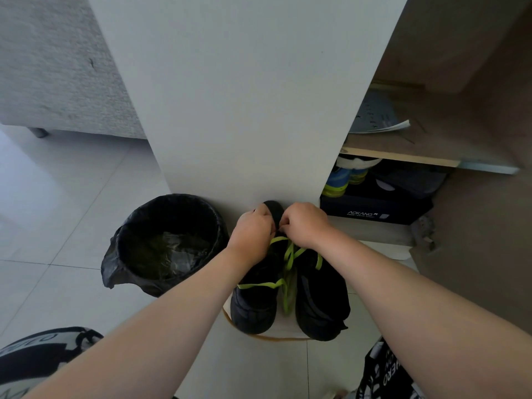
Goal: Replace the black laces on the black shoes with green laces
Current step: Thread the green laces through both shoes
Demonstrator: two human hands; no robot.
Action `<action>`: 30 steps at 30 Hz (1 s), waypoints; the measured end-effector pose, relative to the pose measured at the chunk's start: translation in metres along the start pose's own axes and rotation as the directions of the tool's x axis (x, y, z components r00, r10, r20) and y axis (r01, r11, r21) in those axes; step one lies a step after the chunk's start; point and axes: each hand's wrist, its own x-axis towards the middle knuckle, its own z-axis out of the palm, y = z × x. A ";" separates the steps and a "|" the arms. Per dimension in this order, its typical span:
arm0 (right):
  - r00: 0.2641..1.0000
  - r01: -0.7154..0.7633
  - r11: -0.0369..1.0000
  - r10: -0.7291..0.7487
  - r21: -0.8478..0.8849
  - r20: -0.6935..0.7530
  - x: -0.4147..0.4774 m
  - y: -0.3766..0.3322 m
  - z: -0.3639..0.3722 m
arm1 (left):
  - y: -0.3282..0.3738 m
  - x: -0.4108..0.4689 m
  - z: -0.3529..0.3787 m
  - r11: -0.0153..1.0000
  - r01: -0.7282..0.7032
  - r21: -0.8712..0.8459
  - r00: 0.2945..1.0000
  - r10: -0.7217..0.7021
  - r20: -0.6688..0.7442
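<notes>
Two black shoes, matte fabric with rounded toes, sit side by side on a round white board (270, 338) with a tan rim. The left-side shoe (253, 309) leans its upright tongue (274, 211) against a smooth white cabinet panel (244, 96). The right-side shoe (322, 300) lies just beside it.

A flat green lace (257, 285) crosses the left-side shoe and trails loose between the pair. The left hand (252, 234) and right hand (305, 224) are both clenched on the left-side shoe beside its tongue. Knuckles hide the fingertips, so I cannot tell whether they nip lace or eyelet edge.

A bin (164, 243) with a glossy, crinkled black liner stands near on the left, on pale floor tiles (57, 197). A dark shoebox (374, 208) (printed AOKANG) sits under a raw wood shelf (403, 156).
</notes>
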 end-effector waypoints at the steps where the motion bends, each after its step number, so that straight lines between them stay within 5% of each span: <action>1: 1.000 -0.003 1.000 0.003 0.015 0.019 -0.001 -0.002 -0.002 | -0.001 0.001 -0.001 1.000 -0.014 0.015 1.000 0.014 0.005; 13: 0.981 -0.104 0.984 0.077 0.147 0.180 -0.006 -0.013 -0.006 | -0.014 -0.002 0.009 0.961 0.055 -0.272 0.993 -0.082 -0.088; 19: 0.973 -0.156 0.978 0.129 0.135 0.190 -0.010 -0.020 -0.011 | -0.002 0.000 0.004 0.990 0.094 -0.103 0.995 -0.097 -0.023; 23: 0.969 -0.181 0.978 0.158 0.106 0.191 -0.007 -0.021 -0.011 | -0.001 0.005 0.004 0.989 -0.004 0.150 0.997 -0.007 0.073; 30: 0.975 -0.188 0.979 0.176 0.080 0.136 -0.004 -0.018 -0.013 | -0.009 0.005 -0.004 0.941 -0.154 0.300 0.986 0.125 0.115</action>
